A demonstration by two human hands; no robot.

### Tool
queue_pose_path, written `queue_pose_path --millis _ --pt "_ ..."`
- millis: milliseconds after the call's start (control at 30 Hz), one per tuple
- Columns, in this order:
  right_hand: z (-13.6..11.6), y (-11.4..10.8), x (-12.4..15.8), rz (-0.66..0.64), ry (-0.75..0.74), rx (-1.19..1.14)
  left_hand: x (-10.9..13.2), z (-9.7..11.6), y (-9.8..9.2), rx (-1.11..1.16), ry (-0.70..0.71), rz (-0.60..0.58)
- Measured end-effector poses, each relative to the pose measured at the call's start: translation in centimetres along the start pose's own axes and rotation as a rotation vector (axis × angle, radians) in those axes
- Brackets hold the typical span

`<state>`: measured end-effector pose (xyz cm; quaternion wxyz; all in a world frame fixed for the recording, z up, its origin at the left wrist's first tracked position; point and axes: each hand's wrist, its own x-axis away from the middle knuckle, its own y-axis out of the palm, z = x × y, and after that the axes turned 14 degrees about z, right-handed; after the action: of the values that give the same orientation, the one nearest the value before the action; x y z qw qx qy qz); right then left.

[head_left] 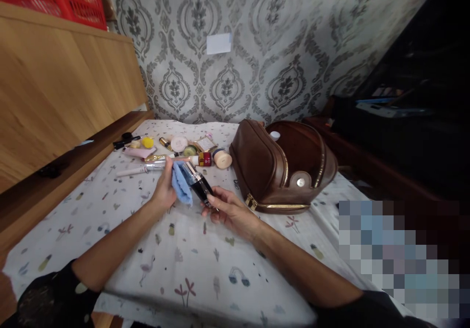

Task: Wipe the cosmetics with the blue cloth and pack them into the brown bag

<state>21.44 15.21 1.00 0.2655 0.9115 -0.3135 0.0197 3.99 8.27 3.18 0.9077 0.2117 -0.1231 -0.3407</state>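
My right hand [228, 212] grips the lower end of a dark glass bottle with a silver cap [197, 182], tilted up to the left. My left hand [164, 186] presses a folded blue cloth [181, 185] against the bottle's upper part. Both hands hover just above a white patterned sheet [191, 264], in front of a brown leather toiletry bag [279, 166] that lies unzipped with a white item showing inside.
Several cosmetics lie in a row behind my hands: a round compact [178, 143], a cream jar [222, 158], a red-capped tube [200, 160], a yellow sponge [147, 142], a white pen-like stick [131, 172]. A wooden headboard [62, 88] rises at left. Dark furniture stands at right.
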Motion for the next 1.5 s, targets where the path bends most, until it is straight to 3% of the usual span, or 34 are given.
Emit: queue_pose_path --millis 167,267,333,467,600,733,867,1367,1500 --pt "0.1 0.0 0.2 -0.074 0.078 0.05 0.5 0.5 0.8 0.143 -0.195 -0.017" --pt "0.3 0.0 0.2 -0.104 0.103 0.061 0.8 0.3 0.9 0.127 -0.243 -0.076" --pt "0.4 -0.1 0.2 -0.096 0.105 0.05 0.8 0.0 0.8 0.084 -0.189 -0.06" --pt "0.5 -0.2 -0.1 -0.092 0.102 0.038 0.6 -0.7 0.0 -0.123 0.07 0.021" --pt "0.6 -0.1 -0.1 -0.086 0.085 0.047 0.5 -0.7 -0.8 -0.407 0.329 -0.006" --pt "0.4 0.2 0.3 -0.001 0.038 0.089 0.7 -0.2 -1.0 -0.509 0.46 -0.013" --pt "0.1 0.3 0.5 0.058 -0.018 0.109 0.7 0.2 -0.8 -0.534 0.492 -0.035" --pt "0.1 -0.1 0.1 -0.115 0.07 0.058 0.5 0.3 -1.1 -0.51 0.507 -0.096" --pt "0.1 0.2 0.3 -0.108 0.082 0.047 0.6 0.2 -1.0 -0.471 0.482 -0.082"
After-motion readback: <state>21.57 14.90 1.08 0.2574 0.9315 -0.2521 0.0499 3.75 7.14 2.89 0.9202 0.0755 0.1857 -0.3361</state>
